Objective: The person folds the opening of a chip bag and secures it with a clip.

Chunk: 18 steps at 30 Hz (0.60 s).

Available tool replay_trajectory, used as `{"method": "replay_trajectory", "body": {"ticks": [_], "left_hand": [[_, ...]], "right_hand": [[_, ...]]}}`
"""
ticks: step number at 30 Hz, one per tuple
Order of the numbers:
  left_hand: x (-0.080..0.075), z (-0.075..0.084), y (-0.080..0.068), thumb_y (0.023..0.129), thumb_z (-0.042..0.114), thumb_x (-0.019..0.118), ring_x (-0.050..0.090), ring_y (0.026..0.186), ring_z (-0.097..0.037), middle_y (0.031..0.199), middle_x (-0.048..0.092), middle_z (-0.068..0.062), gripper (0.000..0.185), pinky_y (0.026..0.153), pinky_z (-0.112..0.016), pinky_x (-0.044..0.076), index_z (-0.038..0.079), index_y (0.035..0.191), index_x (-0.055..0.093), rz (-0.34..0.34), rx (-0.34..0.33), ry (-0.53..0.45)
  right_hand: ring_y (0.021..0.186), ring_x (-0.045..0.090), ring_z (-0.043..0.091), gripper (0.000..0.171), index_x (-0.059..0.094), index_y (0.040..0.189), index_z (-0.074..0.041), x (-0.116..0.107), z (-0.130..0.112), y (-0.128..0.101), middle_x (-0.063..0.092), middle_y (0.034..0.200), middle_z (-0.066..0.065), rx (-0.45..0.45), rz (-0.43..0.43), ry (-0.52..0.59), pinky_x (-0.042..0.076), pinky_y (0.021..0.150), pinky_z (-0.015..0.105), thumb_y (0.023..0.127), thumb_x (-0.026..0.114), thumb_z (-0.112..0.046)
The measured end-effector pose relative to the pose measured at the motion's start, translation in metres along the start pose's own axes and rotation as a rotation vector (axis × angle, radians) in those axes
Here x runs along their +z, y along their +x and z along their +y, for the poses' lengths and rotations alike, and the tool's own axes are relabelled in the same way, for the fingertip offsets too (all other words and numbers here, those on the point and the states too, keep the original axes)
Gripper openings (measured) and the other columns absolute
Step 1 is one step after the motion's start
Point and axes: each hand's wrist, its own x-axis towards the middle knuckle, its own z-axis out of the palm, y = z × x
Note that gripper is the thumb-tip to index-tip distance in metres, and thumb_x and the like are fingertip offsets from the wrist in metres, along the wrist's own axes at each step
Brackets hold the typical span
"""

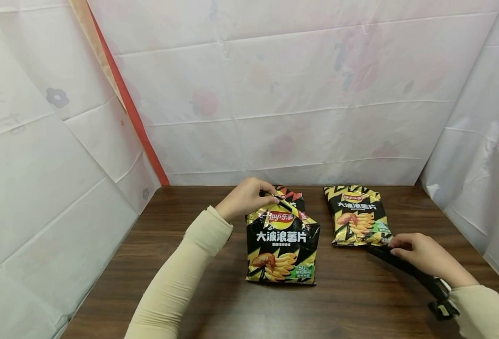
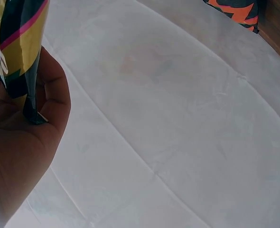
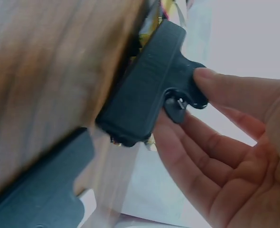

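Note:
My left hand [image 1: 246,197] pinches the top of a black and yellow Lay's potato chip bag [image 1: 281,249], which stands upright in the middle of the table. In the left wrist view, the bag's crumpled yellow and black top [image 2: 23,45] sits between the curled fingers. My right hand [image 1: 423,256] is low at the right, just in front of a second black and yellow chip bag [image 1: 357,219] lying flat. Thumb and fingers squeeze the handles of a black bag clip [image 3: 142,85] in the right wrist view. Another black clip [image 3: 40,185] lies on the wood there.
Behind the upright bag, partly hidden, is a red and black chip bag [image 1: 296,197]. The dark wooden table [image 1: 156,235] meets white patterned sheets [image 1: 275,94] at the back and both sides. A red strip [image 1: 126,103] runs down the back left corner.

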Motion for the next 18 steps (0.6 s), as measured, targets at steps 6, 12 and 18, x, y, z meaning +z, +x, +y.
{"method": "replay_trajectory", "body": {"ticks": [6,12,18], "left_hand": [[0.0,-0.001,0.0,0.094,0.023,0.067,0.032,0.041,-0.009,0.09,0.074,0.001,0.015,0.049,-0.024,0.035,0.016,0.103,0.077,0.005,0.002,-0.003],[0.001,-0.001,0.0,0.094,0.023,0.068,0.033,0.042,-0.009,0.092,0.075,0.0,0.015,0.049,-0.024,0.036,0.016,0.103,0.077,0.004,-0.005,-0.012],[0.0,-0.001,0.001,0.094,0.024,0.068,0.031,0.04,-0.009,0.089,0.074,0.001,0.015,0.049,-0.024,0.035,0.016,0.104,0.077,0.004,-0.004,-0.006]], "right_hand": [[0.066,0.055,-0.001,0.013,0.073,0.101,-0.01,-0.009,-0.011,0.002,0.072,0.09,0.003,0.02,0.059,0.06,0.045,0.055,0.024,0.093,0.068,-0.019],[0.066,0.057,0.003,0.019,0.072,0.106,-0.01,-0.018,-0.023,0.006,0.073,0.097,0.007,0.016,0.119,0.081,0.043,0.055,0.025,0.096,0.065,-0.024],[0.069,0.059,0.001,0.017,0.072,0.107,-0.01,-0.023,-0.034,0.013,0.072,0.1,0.011,-0.066,0.206,0.11,0.045,0.056,0.024,0.095,0.066,-0.022]]}}
